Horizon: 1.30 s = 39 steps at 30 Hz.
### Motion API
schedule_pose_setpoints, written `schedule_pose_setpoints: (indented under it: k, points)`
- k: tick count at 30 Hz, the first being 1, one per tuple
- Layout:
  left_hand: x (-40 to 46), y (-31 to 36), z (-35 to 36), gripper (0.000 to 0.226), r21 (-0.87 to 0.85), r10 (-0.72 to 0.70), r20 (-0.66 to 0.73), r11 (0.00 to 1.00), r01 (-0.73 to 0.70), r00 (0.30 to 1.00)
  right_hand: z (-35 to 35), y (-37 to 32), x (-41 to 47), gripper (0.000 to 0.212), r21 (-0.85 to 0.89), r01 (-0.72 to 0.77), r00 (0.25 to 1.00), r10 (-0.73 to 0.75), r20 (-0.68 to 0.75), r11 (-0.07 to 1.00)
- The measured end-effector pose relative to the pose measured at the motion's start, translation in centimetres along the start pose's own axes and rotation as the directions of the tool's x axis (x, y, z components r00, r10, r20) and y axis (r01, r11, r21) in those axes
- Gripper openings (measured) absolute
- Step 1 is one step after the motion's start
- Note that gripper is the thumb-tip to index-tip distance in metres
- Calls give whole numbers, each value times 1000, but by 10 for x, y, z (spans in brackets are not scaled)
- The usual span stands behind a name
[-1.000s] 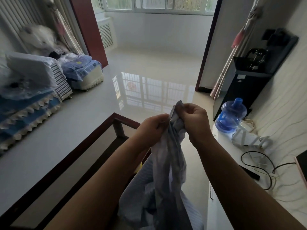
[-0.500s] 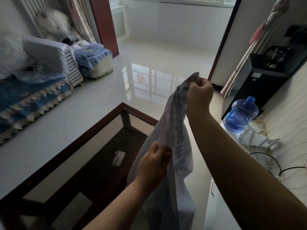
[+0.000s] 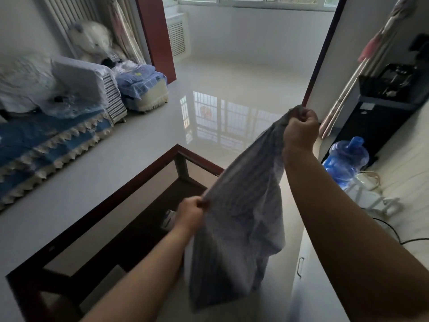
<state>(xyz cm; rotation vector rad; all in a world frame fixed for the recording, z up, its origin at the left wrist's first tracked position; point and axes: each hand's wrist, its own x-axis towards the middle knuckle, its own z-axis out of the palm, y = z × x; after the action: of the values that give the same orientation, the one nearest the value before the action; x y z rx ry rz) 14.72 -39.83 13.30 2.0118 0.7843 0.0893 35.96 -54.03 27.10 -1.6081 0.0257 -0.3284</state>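
Item: pale striped cloth (image 3: 243,217), held in the air beside the far corner of a glass-topped table (image 3: 111,203) and above the glossy floor (image 3: 232,73). Stretched on a slant between two grips, with the rest hanging loose and creased below. Upper corner: bunched inside the right hand (image 3: 300,131), fingers curled tight round it, raised high and forward. Side edge: pinched between thumb and fingers of the left hand (image 3: 190,213), lower and nearer, over the table's right side. Table: dark red wooden frame, clear top, lower shelf bearing a small white object too blurred to identify. To the right: white cabinet (image 3: 308,298) with a metal handle on its front and a black cable across its top. At its far end: blue water bottle (image 3: 346,159), just beside a black dispenser (image 3: 380,117). To the left, well apart from the cloth: seating under a blue cover (image 3: 46,140) with pale scalloped trim, folded bedding, and a white plush toy (image 3: 92,40) against the wall. Beyond: window bars reflected in the floor tiles.
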Motion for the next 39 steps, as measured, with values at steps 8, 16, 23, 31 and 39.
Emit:
schedule_pose_setpoints:
  k: [8,16,23,31,39]
  points:
    - [56,158,-132,14,254,538,43,809,-530,842,-88,16,65,28,-119,-85,991,71,-115,989]
    - [65,175,-143,6,316,185,485,874,-368,855,-118,-37,94,32,-175,280,958,-263,117,944]
    - [76,167,-167,12,-78,416,197,909,-409,888,-123,-26,81,44,96,-40,954,10,300,995]
    - [88,139,-136,7,383,672,-143,715,-585,727,-114,-42,51,12,149,96,893,-151,424,984]
    - [97,189,-170,26,319,728,31,642,-697,685,-128,-25,54,8,238,-153,926,55,373,959]
